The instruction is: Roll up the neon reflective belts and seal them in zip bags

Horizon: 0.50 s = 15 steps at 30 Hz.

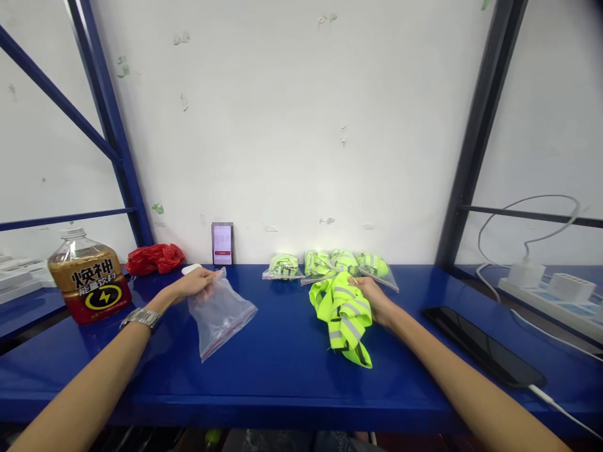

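Note:
My left hand (200, 284) pinches a corner of a clear zip bag (221, 317), whose zip edge points toward the front right. The bag looks flat, with nothing visible inside. On the right, my right hand (375, 302) grips a bundle of yellow-green straps with grey reflective bands (348, 317); one loop hangs down at its lower end. Behind the bundle, against the wall, several clear bags with similar yellow-green straps inside (284, 266) lie in a row.
On the blue table (282, 370), a large drink bottle (90, 276), a red plastic bag (155, 258) and an upright phone (222, 243) are at the left. A black phone on a cable (485, 345) and a power strip (556, 304) lie at the right.

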### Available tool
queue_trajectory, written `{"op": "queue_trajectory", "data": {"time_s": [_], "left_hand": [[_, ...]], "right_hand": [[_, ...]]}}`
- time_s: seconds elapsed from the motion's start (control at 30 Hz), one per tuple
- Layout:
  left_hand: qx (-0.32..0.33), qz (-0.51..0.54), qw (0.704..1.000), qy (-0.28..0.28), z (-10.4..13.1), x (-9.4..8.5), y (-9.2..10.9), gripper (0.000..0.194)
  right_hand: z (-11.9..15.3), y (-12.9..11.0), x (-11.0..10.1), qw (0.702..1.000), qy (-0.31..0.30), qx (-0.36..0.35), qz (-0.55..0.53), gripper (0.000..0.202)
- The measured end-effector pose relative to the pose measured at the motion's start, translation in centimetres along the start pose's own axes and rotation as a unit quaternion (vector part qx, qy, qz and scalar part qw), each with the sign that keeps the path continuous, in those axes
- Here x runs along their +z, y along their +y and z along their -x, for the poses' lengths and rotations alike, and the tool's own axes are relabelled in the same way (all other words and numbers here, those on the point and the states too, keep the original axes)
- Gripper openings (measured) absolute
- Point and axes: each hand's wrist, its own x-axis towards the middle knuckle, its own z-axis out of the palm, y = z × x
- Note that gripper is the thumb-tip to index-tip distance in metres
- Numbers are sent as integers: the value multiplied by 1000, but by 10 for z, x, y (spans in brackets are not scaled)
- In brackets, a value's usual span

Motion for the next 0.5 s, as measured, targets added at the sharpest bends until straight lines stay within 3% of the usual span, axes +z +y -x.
{"op": "queue_trajectory", "data": {"time_s": [0.07, 0.1, 0.17, 0.2, 0.23, 0.3, 0.4, 0.43, 0.5], "left_hand": [[70, -126, 989, 7, 0, 3, 9, 34], [119, -212, 969, 44, 1, 7, 16, 35], [166, -365, 903, 156, 11, 15, 32, 46], [164, -418, 875, 180, 18, 19, 39, 49], [157, -456, 860, 166, 27, 24, 43, 49], [143, -492, 857, 56, 46, 34, 44, 41], [113, -428, 890, -111, 61, 54, 27, 40], [113, -404, 899, -126, 59, 61, 19, 39], [128, -388, 907, -99, 46, 74, 7, 33]], "right_hand": [[3, -2, 8, 999, -13, 30, -32, 30], [4, -3, 11, 998, -15, 35, -40, 29], [6, -4, 14, 998, -18, 41, -46, 30], [7, -4, 13, 998, -17, 42, -44, 30], [7, -5, 12, 998, -13, 42, -40, 31], [7, -5, 10, 999, -6, 41, -32, 32], [6, -5, 9, 999, -3, 39, -22, 32], [6, -5, 9, 999, -3, 39, -20, 32], [4, -3, 10, 999, 1, 39, -17, 33]]}}
